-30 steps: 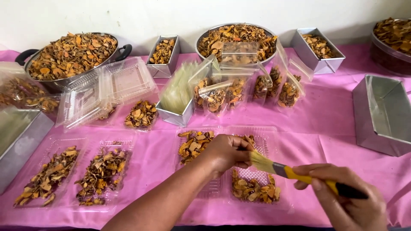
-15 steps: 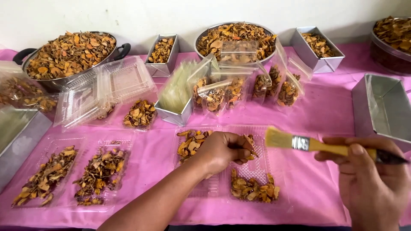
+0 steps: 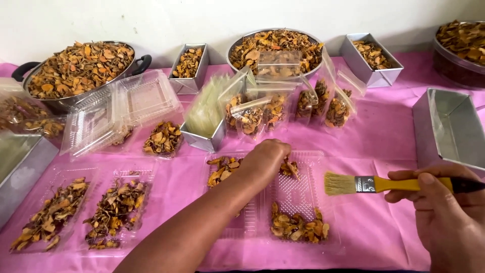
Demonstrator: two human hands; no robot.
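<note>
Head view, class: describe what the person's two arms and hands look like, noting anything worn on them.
Both are bare. The left hand and its long forearm show no sleeve, glove, watch or ring. The right hand is also ungloved, with short plain nails; no ring or bracelet shows, and its wrist runs out of frame.

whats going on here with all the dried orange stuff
A person works at a table with a pink cloth. The left hand rests on dried orange-brown slices in an open clear plastic tray. The right hand holds a yellow-handled paintbrush level beside that tray, bristles pointing toward it. Bowls, metal tins and small bags of the same slices stand behind.
</note>
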